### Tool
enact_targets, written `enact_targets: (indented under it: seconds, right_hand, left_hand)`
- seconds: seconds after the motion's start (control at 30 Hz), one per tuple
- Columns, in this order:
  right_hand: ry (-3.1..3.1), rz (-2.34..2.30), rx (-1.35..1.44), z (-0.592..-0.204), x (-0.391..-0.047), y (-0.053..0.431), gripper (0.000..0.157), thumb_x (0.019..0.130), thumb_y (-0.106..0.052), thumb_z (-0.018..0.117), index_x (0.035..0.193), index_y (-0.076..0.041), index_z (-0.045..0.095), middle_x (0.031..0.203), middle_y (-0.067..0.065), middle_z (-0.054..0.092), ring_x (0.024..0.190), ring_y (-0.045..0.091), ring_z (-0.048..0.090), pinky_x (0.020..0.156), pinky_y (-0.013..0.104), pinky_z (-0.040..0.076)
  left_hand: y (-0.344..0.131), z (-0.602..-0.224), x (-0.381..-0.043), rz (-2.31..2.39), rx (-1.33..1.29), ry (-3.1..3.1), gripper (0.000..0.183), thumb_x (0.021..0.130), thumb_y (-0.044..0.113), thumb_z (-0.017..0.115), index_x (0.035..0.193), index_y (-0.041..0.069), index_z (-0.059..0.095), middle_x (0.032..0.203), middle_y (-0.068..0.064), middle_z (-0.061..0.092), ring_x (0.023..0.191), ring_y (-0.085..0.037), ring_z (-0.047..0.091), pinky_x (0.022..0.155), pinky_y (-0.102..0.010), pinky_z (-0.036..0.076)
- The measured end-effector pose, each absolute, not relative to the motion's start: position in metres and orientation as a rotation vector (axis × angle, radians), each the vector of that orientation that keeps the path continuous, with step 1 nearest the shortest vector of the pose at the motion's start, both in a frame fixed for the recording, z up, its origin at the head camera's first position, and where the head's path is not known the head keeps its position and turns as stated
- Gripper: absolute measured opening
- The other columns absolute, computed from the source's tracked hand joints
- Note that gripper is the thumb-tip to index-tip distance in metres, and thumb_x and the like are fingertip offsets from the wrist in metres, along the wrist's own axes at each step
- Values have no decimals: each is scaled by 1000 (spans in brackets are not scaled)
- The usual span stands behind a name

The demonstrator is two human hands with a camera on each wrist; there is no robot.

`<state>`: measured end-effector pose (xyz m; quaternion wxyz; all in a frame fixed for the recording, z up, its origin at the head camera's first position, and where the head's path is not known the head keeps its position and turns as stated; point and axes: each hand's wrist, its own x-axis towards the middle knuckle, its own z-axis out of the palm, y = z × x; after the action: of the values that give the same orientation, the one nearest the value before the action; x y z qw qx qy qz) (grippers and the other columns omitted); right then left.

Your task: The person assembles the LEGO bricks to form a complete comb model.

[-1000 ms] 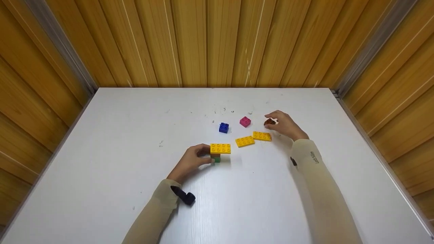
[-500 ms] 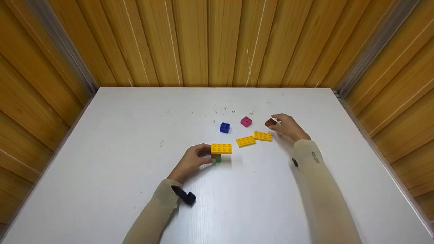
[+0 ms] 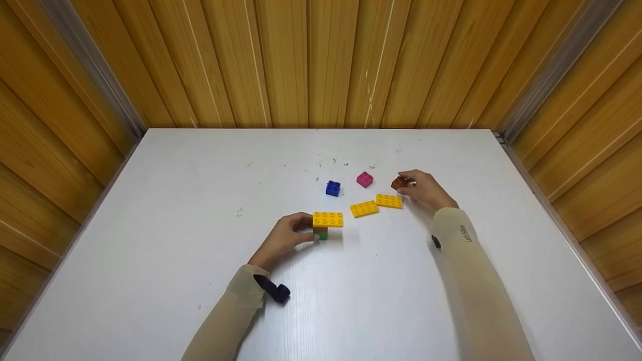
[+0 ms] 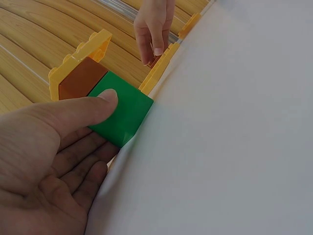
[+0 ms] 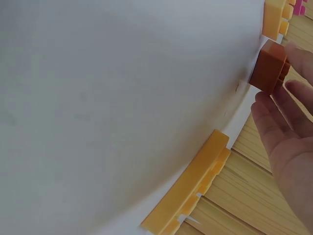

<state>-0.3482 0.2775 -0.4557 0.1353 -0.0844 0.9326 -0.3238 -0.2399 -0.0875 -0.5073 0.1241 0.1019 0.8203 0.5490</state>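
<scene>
My left hand (image 3: pixel 287 235) holds a small stack of toy building bricks on the table, its thumb pressed on the green brick (image 4: pixel 128 108) at the bottom. On that sits a brown brick (image 4: pixel 80 78), topped by a yellow eight-stud brick (image 3: pixel 328 219) that juts out to the right. Behind the stack my left fingertips are hidden in the head view. Farther back on the right, my right hand (image 3: pixel 425 189) pinches another brown brick (image 5: pixel 268 67) between thumb and fingers, its studs turned toward the palm in the right wrist view.
Two flat yellow bricks lie between the hands, a nearer one (image 3: pixel 364 208) and a farther one (image 3: pixel 389 201). Behind them are a blue brick (image 3: pixel 333 188) and a pink brick (image 3: pixel 365 179). Wood-patterned panels (image 3: pixel 321 65) wall in the white table (image 3: pixel 200 175).
The right fingers have closed in on the brown brick, which has turned slightly and shows more of its side. My left hand and the stack have stayed in place.
</scene>
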Motion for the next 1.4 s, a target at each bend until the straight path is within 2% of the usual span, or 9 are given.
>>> enact_targets:
  seconds: [0.3,0.47,0.63,0.9,1.2,1.4]
  right_hand:
    - [2665,-952,-170,-461,-346,277,56,93,-18,63,145,-14,42,144,13,46,131,32,41,114,51,30]
    - [2668,-959,-184,-463,-345,276,54,93,-16,63,143,-11,44,144,14,46,130,32,43,114,51,31]
    - [2694,-964,-197,-463,-344,274,50,93,-12,63,140,-9,49,136,14,50,123,32,45,112,50,35]
    - [2702,-950,-244,-460,-342,270,49,92,-7,62,139,-7,49,131,14,51,120,31,47,109,48,38]
    - [2710,-929,-252,-457,-343,268,47,93,-13,63,138,-11,51,132,11,52,120,30,46,110,50,37]
    - [2712,-942,-346,-453,-345,264,45,91,-8,63,135,-4,53,125,16,56,116,32,49,106,50,40]
  left_hand:
    - [-86,-509,-241,1573,269,2413,41,81,16,76,120,15,63,123,-2,64,118,-21,58,108,-39,42]
    - [-86,-510,-241,1588,297,2404,42,81,15,76,121,12,62,123,-3,64,117,-21,59,107,-37,43]
    - [-86,-509,-240,1594,320,2405,42,82,14,75,121,10,62,123,-5,64,117,-22,59,106,-39,44]
    - [-85,-510,-241,1582,291,2407,41,82,15,75,121,13,62,123,-3,64,116,-20,59,106,-37,44]
    - [-86,-508,-241,1584,284,2406,42,82,15,76,122,14,63,123,-2,64,117,-20,59,107,-38,43]
    - [-88,-509,-241,1593,324,2396,42,82,16,76,121,13,62,123,-3,64,118,-20,59,107,-38,43]
